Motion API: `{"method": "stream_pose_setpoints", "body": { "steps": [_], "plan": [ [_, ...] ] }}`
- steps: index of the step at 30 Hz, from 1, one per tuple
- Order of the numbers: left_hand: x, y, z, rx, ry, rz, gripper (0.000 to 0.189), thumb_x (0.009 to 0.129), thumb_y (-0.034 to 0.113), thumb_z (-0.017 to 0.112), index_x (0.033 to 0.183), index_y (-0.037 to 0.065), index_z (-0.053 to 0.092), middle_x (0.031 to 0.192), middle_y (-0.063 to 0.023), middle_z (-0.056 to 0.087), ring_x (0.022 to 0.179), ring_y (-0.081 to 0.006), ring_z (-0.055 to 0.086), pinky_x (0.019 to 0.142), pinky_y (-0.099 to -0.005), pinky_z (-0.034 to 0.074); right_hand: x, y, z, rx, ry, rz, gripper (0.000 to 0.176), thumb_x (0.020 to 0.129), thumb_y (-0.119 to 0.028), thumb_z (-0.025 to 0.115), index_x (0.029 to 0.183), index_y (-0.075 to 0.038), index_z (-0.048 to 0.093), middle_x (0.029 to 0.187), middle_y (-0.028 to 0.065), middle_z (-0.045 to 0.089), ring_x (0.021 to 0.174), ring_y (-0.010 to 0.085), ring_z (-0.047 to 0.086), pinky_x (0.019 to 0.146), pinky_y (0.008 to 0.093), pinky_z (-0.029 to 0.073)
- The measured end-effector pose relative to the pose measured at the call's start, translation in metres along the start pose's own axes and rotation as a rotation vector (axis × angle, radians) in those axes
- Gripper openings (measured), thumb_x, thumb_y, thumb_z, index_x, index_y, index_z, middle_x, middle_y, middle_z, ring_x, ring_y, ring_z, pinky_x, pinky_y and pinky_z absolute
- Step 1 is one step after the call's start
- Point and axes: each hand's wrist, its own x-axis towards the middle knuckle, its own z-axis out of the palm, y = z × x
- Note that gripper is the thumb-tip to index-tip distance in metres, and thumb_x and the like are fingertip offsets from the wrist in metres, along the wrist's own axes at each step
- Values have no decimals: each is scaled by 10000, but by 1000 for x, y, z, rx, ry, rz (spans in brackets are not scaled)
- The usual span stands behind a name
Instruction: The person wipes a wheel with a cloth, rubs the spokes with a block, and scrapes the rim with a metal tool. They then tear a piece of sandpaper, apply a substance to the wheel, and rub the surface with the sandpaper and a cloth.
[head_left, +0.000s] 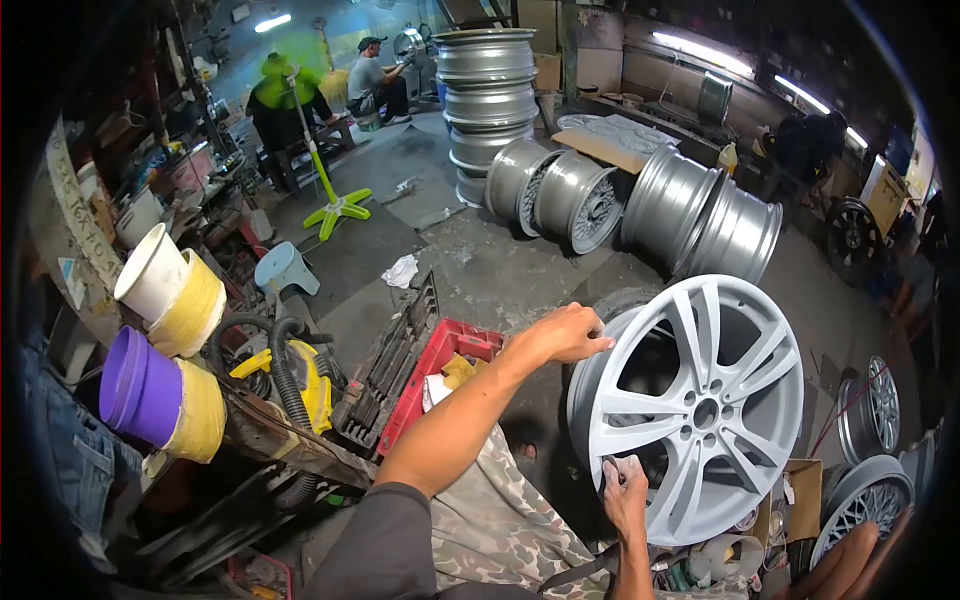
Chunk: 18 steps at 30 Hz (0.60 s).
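A light grey alloy wheel [645, 432] with paired spokes stands tilted in front of me, its face toward the camera. My left hand [572, 335] rests at the upper left edge of the wheel, its fingers curled over the lip. Lower down, my right hand [625, 482] is at the lower left of the face, beside a spoke opening. Its fingers and thumb are pressed together and dusted grey; whatever is between them is hidden.
Silver wheel barrels [672, 200] lie behind, beside a tall wheel stack [490, 110]. To my left are a red toolbox [465, 340], a purple bucket [140, 385] and a blue stool [287, 268]. A green pedestal fan [325, 180] stands further back; a person [375, 85] sits beyond.
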Motion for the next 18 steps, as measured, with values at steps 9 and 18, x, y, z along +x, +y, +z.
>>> {"method": "stream_pose_setpoints", "body": {
  "steps": [9,18],
  "plan": [
    [13,11,13,10,-37,6,425,951,409,676,986,-4,768,855,-286,705,842,-457,696,775,-494,528,-16,-3,22,-193,196,-173,260,1018,-158,586,981,59,725,931,220,628,877,374,591,802,473,466],
    [15,7,16,20,-45,17,437,952,423,677,1007,-2,766,882,-288,710,871,-454,703,782,-496,531,-51,11,18,-197,167,-250,324,951,-76,641,1253,32,687,1032,224,679,933,414,642,826,472,510]
  ]
}}
